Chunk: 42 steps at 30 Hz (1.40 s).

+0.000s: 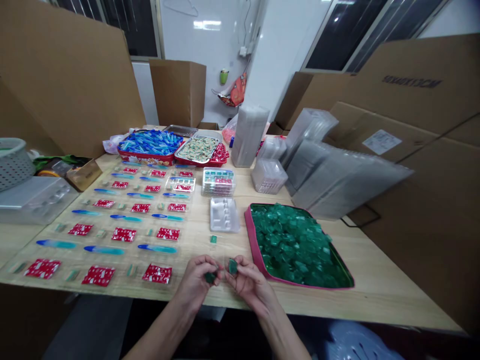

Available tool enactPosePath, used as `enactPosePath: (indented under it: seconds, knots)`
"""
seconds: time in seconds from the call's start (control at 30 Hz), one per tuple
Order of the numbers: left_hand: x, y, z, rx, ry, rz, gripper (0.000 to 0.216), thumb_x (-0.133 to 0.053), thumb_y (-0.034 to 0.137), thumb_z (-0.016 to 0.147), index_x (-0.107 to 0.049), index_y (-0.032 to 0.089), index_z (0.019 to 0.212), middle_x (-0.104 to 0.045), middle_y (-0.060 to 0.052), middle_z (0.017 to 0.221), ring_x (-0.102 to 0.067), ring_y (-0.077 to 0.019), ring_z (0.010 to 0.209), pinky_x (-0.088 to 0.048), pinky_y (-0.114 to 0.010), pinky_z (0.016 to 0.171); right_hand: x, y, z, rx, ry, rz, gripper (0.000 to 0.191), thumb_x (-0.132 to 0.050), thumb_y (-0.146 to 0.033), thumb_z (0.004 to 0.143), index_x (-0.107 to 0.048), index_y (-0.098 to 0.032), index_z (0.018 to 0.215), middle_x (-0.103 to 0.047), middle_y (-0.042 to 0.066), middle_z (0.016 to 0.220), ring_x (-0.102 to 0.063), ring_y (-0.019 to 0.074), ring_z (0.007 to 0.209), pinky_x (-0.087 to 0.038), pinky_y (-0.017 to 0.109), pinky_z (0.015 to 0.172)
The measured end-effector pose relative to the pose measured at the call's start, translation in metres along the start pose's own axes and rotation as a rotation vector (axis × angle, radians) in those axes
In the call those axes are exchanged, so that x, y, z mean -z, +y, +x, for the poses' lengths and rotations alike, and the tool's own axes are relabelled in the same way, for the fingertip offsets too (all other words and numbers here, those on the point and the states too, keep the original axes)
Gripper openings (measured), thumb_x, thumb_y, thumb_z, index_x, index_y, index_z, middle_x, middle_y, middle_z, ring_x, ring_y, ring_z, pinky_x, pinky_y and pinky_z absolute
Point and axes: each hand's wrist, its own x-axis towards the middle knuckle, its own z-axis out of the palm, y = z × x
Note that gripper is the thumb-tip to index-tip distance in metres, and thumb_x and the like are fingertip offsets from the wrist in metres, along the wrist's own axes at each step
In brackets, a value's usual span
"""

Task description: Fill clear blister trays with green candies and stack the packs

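Observation:
My left hand (198,279) and my right hand (245,280) meet at the table's front edge, fingers pinched. Each grips a small green packet (232,266), the left one (210,276) partly hidden by fingers. Just right of my hands stands a pink-rimmed tray (252,235) heaped with green packets (296,245). One loose green packet (213,239) lies on the table ahead of my hands. A white plastic insert tray (224,214) sits beyond it.
Rows of clear trays with red sachets (125,234) and blue spoons (103,249) cover the table's left. Red tins of blue spoons (150,142) and sachets (198,149) stand at the back. Stacks of clear trays (337,175), cardboard walls (420,150) and a basket (13,160) surround the table.

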Motion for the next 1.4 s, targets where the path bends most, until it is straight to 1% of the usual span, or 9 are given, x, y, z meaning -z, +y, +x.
enactPosePath:
  seconds: [0.27,0.43,0.63,0.77,0.87,0.97,1.07,1.13,1.4]
  knots:
    - [-0.003,-0.009,0.001,0.001,0.052,0.102,0.017,-0.058,0.013,0.046,-0.067,0.011,0.06,-0.061,-0.002,0.051,-0.051,-0.0105,0.041,-0.031,-0.021,0.04,-0.004,0.006,-0.001,0.011,0.081,-0.131,0.022,-0.083,-0.014,0.057,-0.065,-0.017,0.07,-0.067,-0.001,0.073,-0.065,0.0138,0.068,-0.05,0.028,0.072]
    - [0.001,-0.012,0.002,0.045,0.085,0.142,0.013,-0.062,0.017,0.047,-0.065,0.012,0.059,-0.059,-0.002,0.046,-0.05,-0.0107,0.04,-0.027,-0.02,0.038,-0.004,0.006,-0.004,0.052,0.157,-0.263,0.023,-0.085,-0.016,0.053,-0.065,-0.015,0.065,-0.066,0.0,0.079,-0.062,0.0123,0.068,-0.05,0.025,0.067]
    - [0.004,-0.014,0.003,0.087,0.019,0.199,0.017,-0.07,0.024,0.048,-0.058,0.014,0.052,-0.052,0.001,0.04,-0.043,-0.0079,0.037,-0.022,-0.019,0.036,-0.005,0.007,-0.003,0.008,0.085,-0.217,0.023,-0.081,-0.013,0.054,-0.062,-0.017,0.066,-0.06,-0.004,0.066,-0.061,0.0122,0.064,-0.049,0.027,0.069]
    - [0.01,-0.011,0.007,0.05,0.05,0.276,0.016,-0.067,0.026,0.049,-0.056,0.015,0.052,-0.051,0.001,0.041,-0.042,-0.008,0.037,-0.022,-0.019,0.036,-0.009,0.006,0.006,0.039,0.085,-0.26,0.023,-0.078,-0.01,0.053,-0.06,-0.017,0.065,-0.057,-0.005,0.064,-0.055,0.009,0.059,-0.044,0.022,0.061]
    - [0.014,-0.003,0.019,-0.066,0.145,0.53,0.011,-0.061,0.025,0.054,-0.054,0.017,0.052,-0.049,0.003,0.041,-0.042,-0.0083,0.038,-0.025,-0.02,0.038,-0.009,0.004,0.025,0.119,0.125,-0.427,0.02,-0.076,-0.013,0.054,-0.061,-0.017,0.065,-0.057,-0.005,0.061,-0.051,0.0082,0.055,-0.04,0.02,0.056]
    - [0.018,0.006,0.042,-0.151,0.242,0.759,0.004,-0.056,0.018,0.058,-0.056,0.017,0.054,-0.047,0.006,0.039,-0.041,-0.0084,0.038,-0.029,-0.02,0.042,-0.004,0.003,0.053,0.225,0.164,-0.72,0.015,-0.071,-0.022,0.056,-0.059,-0.017,0.064,-0.056,-0.004,0.055,-0.049,0.0096,0.05,-0.039,0.021,0.052]
    - [0.022,0.011,0.065,-0.184,0.29,0.86,0.009,-0.057,0.011,0.056,-0.058,0.017,0.05,-0.047,0.005,0.039,-0.045,-0.0101,0.042,-0.033,-0.022,0.047,0.004,0.005,0.077,0.313,0.183,-0.974,0.01,-0.062,-0.025,0.058,-0.055,-0.018,0.061,-0.053,-0.004,0.05,-0.047,0.0109,0.045,-0.037,0.022,0.046]
    - [0.024,0.012,0.077,-0.219,0.318,0.929,0.013,-0.059,0.006,0.053,-0.058,0.017,0.045,-0.05,0.004,0.041,-0.049,-0.0122,0.048,-0.035,-0.024,0.053,0.007,0.007,0.086,0.359,0.203,-1.052,0.005,-0.058,-0.022,0.058,-0.055,-0.018,0.06,-0.054,-0.004,0.051,-0.048,0.0119,0.047,-0.037,0.022,0.047]
    - [0.03,0.006,0.089,-0.304,0.361,0.989,0.022,-0.061,0.002,0.054,-0.057,0.019,0.042,-0.05,0.001,0.044,-0.057,-0.0201,0.064,-0.038,-0.028,0.066,0.003,0.005,0.088,0.47,0.232,-1.26,0.009,-0.052,-0.016,0.064,-0.06,-0.018,0.064,-0.06,0.0,0.062,-0.056,0.017,0.061,-0.043,0.026,0.06]
